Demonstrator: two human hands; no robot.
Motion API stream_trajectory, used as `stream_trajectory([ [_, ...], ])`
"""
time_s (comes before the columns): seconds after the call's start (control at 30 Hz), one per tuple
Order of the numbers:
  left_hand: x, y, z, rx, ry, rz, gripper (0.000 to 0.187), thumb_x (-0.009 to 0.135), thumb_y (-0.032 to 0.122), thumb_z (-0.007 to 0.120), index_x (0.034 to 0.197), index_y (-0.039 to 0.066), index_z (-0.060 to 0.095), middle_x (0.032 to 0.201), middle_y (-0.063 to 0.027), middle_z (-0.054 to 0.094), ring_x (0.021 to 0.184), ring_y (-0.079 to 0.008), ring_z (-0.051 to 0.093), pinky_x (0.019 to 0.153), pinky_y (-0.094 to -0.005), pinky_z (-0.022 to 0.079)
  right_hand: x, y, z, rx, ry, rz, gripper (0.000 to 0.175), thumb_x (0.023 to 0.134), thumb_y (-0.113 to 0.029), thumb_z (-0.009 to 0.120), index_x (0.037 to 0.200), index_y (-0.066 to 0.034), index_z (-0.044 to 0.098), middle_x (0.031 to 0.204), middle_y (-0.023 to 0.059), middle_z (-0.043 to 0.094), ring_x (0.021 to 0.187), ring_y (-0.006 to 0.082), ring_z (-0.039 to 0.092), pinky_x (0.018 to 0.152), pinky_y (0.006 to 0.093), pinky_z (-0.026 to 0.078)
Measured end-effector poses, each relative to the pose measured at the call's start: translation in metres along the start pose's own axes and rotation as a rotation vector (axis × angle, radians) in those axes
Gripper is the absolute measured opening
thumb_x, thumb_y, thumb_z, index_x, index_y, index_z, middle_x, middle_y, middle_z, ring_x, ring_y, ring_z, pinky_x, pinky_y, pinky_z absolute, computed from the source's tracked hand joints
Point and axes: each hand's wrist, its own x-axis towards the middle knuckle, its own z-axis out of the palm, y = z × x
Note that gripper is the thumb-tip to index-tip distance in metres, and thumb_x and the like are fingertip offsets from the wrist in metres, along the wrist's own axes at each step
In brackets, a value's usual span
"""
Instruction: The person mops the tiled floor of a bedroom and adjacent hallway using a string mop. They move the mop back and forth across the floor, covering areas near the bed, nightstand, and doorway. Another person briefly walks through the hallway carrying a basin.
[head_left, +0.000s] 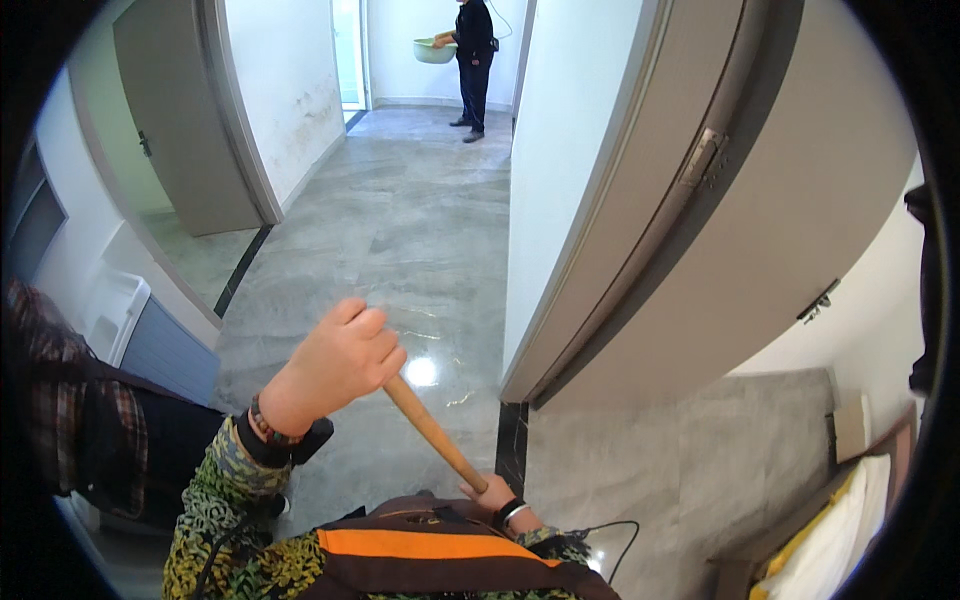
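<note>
My left hand (341, 360) is closed around the upper part of a wooden stick (433, 429), like a tool handle. Lower down, beside my waist, my right hand (495, 496) grips the same stick. It slants from upper left to lower right between my two fists. Both of its ends are hidden, so I cannot tell what tool it belongs to. Below the stick lies the grey tiled floor (442, 225). An apron with an orange band (427, 545) covers my front.
A person (474, 60) at the hallway's far end holds a pale green basin (434, 51). Another person in plaid sleeves (67, 390) stands close at my left, near a white-topped cabinet (171, 349). Doors stand ajar at left (176, 112) and right (757, 225). A bed corner (825, 525) lies lower right.
</note>
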Motion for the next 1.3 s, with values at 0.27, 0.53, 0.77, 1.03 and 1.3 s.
stream_trajectory([
  [0.27, 0.000, 0.004, 0.003, 0.039, -0.025, -0.068, 0.012, 0.063, 0.015, 0.061, 0.064, 0.014, 0.049, 0.063, 0.0000, 0.045, 0.073, -0.0179, 0.046, 0.076, -0.0300, 0.040, 0.015, -0.004, -0.024, 0.090, -0.265, 0.148, 0.045, 0.085, -0.048, 0.066, 0.098, -0.0042, 0.065, 0.085, 0.0162, 0.068, 0.078, 0.0324, 0.063, 0.071, 0.0410, 0.048],
  [0.53, -0.015, 0.005, 0.013, 0.056, -0.001, -0.128, 0.013, 0.064, 0.015, 0.062, 0.063, 0.014, 0.049, 0.062, 0.0005, 0.045, 0.075, -0.0176, 0.046, 0.078, -0.0305, 0.040, 0.035, 0.040, 0.002, 0.010, -0.206, -0.071, 0.044, 0.085, -0.044, 0.069, 0.102, -0.0041, 0.064, 0.088, 0.0167, 0.068, 0.081, 0.0321, 0.063, 0.073, 0.0405, 0.048],
  [0.77, -0.026, 0.010, 0.017, 0.062, -0.062, -0.185, 0.014, 0.064, 0.013, 0.063, 0.064, 0.014, 0.049, 0.065, -0.0001, 0.048, 0.075, -0.0177, 0.047, 0.081, -0.0300, 0.041, 0.040, 0.056, 0.010, -0.002, -0.276, -0.059, 0.041, 0.087, -0.042, 0.067, 0.102, -0.0038, 0.063, 0.088, 0.0162, 0.068, 0.082, 0.0322, 0.063, 0.074, 0.0402, 0.047],
  [1.03, -0.036, 0.002, 0.029, 0.055, -0.038, -0.245, 0.012, 0.065, 0.012, 0.063, 0.065, 0.013, 0.051, 0.066, -0.0003, 0.048, 0.079, -0.0182, 0.048, 0.086, -0.0321, 0.041, 0.054, 0.047, 0.013, 0.005, -0.350, -0.110, 0.040, 0.089, -0.040, 0.063, 0.110, -0.0063, 0.060, 0.099, 0.0159, 0.067, 0.095, 0.0325, 0.062, 0.081, 0.0414, 0.046],
  [1.3, -0.049, -0.002, 0.038, 0.078, -0.061, -0.292, 0.010, 0.065, 0.012, 0.062, 0.066, 0.013, 0.052, 0.067, -0.0010, 0.048, 0.081, -0.0187, 0.049, 0.087, -0.0336, 0.041, 0.065, 0.036, 0.017, 0.021, -0.426, -0.093, 0.039, 0.087, -0.041, 0.062, 0.106, -0.0067, 0.059, 0.099, 0.0156, 0.067, 0.094, 0.0326, 0.062, 0.081, 0.0405, 0.046],
])
